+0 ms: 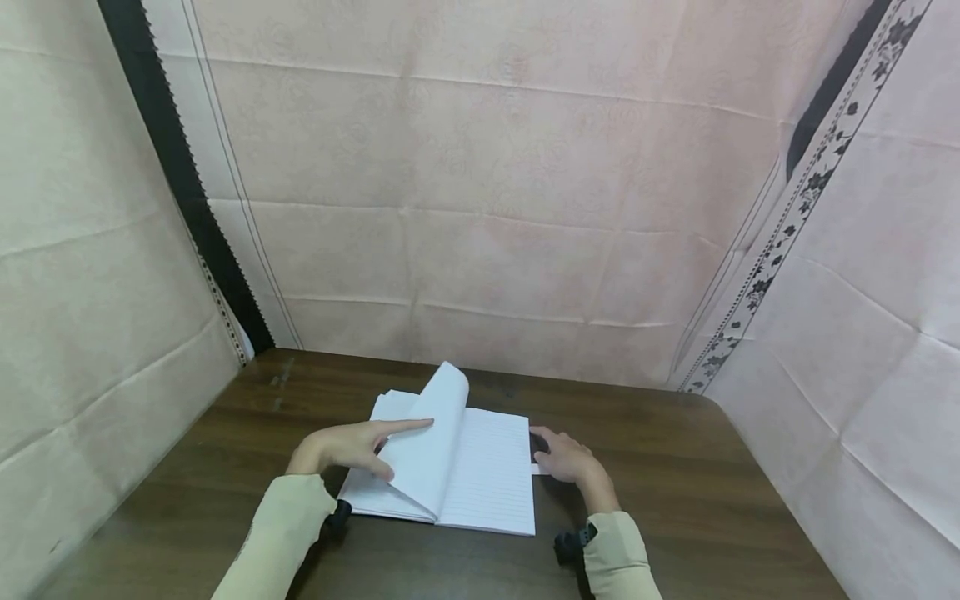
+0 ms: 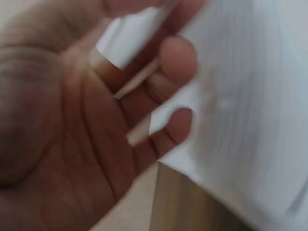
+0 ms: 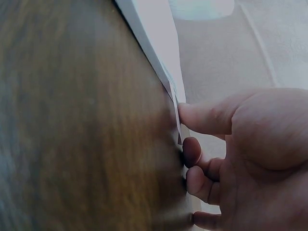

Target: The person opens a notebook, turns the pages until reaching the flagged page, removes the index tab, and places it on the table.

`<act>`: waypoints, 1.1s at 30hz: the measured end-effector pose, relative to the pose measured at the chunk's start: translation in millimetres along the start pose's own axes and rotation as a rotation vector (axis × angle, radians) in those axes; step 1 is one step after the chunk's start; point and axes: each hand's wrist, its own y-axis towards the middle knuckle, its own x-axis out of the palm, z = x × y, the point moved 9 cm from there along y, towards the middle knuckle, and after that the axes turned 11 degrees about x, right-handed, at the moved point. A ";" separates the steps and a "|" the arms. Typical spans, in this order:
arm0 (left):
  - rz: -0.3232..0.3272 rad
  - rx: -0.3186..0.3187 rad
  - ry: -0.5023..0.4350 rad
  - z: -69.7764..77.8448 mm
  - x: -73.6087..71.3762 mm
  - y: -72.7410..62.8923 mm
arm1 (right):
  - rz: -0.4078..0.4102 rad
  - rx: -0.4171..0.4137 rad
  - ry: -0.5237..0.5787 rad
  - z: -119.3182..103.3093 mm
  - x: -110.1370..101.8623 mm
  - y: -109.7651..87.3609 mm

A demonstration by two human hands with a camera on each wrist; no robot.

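An open notebook (image 1: 495,475) with lined white pages lies on the table. One turned page (image 1: 435,433) stands curled up over its left half. My left hand (image 1: 348,446) is at this page, index finger stretched along it and thumb spread lower down. Blurred in the left wrist view, the left hand's fingers (image 2: 178,60) are apart and loosely bent beside the paper. At the notebook's right edge is my right hand (image 1: 566,458). A narrow white strip (image 1: 539,469) sticks out there; in the right wrist view the thumb (image 3: 202,118) touches it, other fingertips resting near the tabletop.
The brown wooden table (image 1: 675,483) has rounded far corners. Pale creased cloth (image 1: 510,208) hangs behind it, with more cloth at the left and right sides. Dark cuff-like bands (image 1: 573,546) sit on both wrists.
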 end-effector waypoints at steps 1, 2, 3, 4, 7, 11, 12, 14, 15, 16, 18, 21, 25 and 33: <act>-0.011 -0.017 -0.006 -0.9 -0.1 -2.5 | 0.000 0.000 -0.001 0.3 0.0 0.2; -0.022 -0.039 -0.015 -2.4 -0.1 -5.3 | 0.001 -0.002 -0.004 0.0 -0.1 0.0; -0.037 -0.059 -0.012 -3.7 0.1 -7.9 | 0.001 -0.005 -0.007 -0.1 -0.2 -0.1; -0.048 -0.083 -0.011 -5.3 -0.2 -10.8 | 0.002 -0.005 -0.010 -0.3 -0.6 0.0; -0.072 -0.144 -0.046 -10.1 0.5 -18.9 | 0.006 -0.009 -0.016 -1.3 -1.5 0.1; -0.080 -0.201 -0.068 -17.9 0.2 -28.2 | 0.001 -0.017 -0.011 -2.5 -1.9 -0.9; -0.077 -0.219 -0.076 -20.6 0.0 -30.3 | -0.007 -0.020 -0.007 -2.7 -1.4 -1.7; -0.068 -0.247 -0.089 -25.5 -0.6 -33.6 | -0.016 -0.031 -0.001 -2.9 -1.2 -3.1; -0.059 -0.260 -0.091 -27.5 -1.1 -34.7 | -0.021 -0.037 0.005 -3.4 -1.3 -4.3; -0.050 -0.267 -0.093 -28.9 -1.8 -35.1 | -0.025 -0.039 0.008 -3.3 -1.2 -5.2; -0.026 -0.267 -0.067 -30.6 -4.1 -34.6 | -0.030 -0.047 0.015 -3.3 -1.2 -6.6; 0.009 -0.252 0.033 -30.3 -8.4 -29.9 | -0.024 -0.056 0.022 -3.2 -2.0 -7.1; 0.031 -0.225 0.130 -26.9 -9.7 -21.8 | -0.018 -0.061 0.020 -2.9 -1.7 -6.3; -0.015 -0.143 0.203 -12.8 5.0 -1.0 | -0.009 -0.067 0.011 -4.1 -1.8 -3.9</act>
